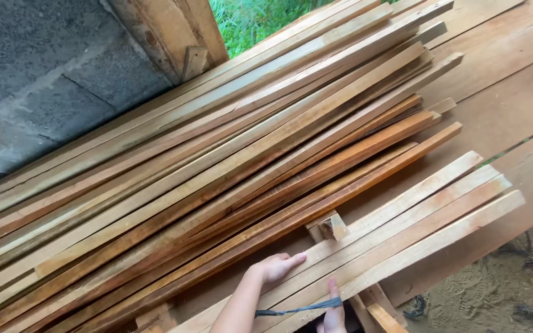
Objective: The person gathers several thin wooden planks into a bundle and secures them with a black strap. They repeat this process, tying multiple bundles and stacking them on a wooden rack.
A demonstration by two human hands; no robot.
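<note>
Left hand lies flat, fingers spread, on pale wooden slats. Right hand, w/ fingers closed on dark strap, sits at btm edge. Strap crosses the slats. Big reddish lumber pile just beside, on plank platform.

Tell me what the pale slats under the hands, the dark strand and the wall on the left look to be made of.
Pale slats: raw sawn wood, unfinished, with visible grain and rough cut ends. Dark strand: looks like thin cord or plastic strapping, stretched between the left hand and the right hand; which one is unclear. Wall: grey, grainy blocks with joint lines, probably concrete.
</note>
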